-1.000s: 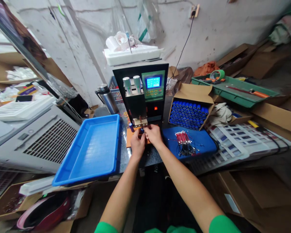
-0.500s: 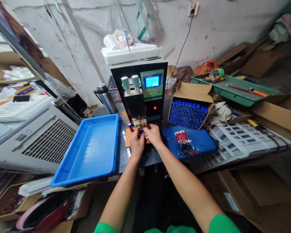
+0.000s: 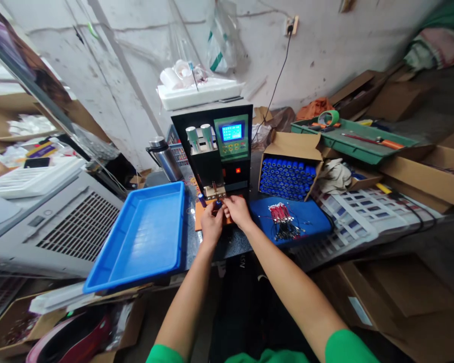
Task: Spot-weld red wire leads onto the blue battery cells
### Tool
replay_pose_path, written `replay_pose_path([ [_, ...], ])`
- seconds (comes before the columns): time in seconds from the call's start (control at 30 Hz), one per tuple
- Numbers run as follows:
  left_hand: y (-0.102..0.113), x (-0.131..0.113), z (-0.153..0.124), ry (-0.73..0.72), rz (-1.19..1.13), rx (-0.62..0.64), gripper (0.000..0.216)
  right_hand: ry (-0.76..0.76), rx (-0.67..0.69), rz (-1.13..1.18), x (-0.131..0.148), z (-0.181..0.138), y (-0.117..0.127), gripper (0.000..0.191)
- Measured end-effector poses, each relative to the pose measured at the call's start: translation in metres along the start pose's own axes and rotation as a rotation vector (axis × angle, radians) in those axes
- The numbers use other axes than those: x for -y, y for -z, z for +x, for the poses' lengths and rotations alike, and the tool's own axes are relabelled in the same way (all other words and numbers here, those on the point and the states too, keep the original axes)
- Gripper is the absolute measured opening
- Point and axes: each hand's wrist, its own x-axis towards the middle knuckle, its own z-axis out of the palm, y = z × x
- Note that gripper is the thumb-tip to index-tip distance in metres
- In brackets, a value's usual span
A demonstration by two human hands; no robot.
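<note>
Both hands meet in front of a black spot welder [image 3: 232, 174] with a lit blue screen. My left hand [image 3: 211, 224] is closed around a blue battery cell [image 3: 218, 204] below the welder's electrode tips [image 3: 215, 189]. Close beside it, my right hand [image 3: 237, 209] is pinched at the electrodes; what lies between its fingertips is too small to make out. Under the hands is an orange plate [image 3: 199, 216]. Another blue cell [image 3: 202, 199] stands on it, left of my left hand.
A blue tray [image 3: 147, 237] lies left of the welder, with a steel flask [image 3: 165, 157] behind it. To the right are a carton of blue cells [image 3: 287, 179], a bundle of red and black wires [image 3: 283, 219] on a blue pad [image 3: 314, 222], and a green tray [image 3: 363, 141].
The view has shifted slightly, so the bench appears a little further left. Both hands stay at the welder, nearly in the same pose.
</note>
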Motion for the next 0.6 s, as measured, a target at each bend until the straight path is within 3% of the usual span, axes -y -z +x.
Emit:
replay_pose_path([
  [0.17,0.002,-0.003,-0.001,-0.007,0.034,-0.005,0.022,-0.022,-0.007,0.052,0.005,-0.018,0.015,0.04],
  [0.3,0.004,-0.003,-0.007,0.013,0.006,0.014,0.024,0.051,-0.051,0.11,0.015,-0.04,0.04,0.043],
  [0.43,0.003,-0.008,-0.016,-0.002,-0.047,-0.005,0.03,0.129,-0.169,0.139,0.024,-0.054,0.075,0.042],
  [0.6,-0.009,-0.033,-0.022,-0.095,-0.091,-0.009,0.037,0.232,-0.413,0.125,0.033,-0.05,0.137,0.042],
])
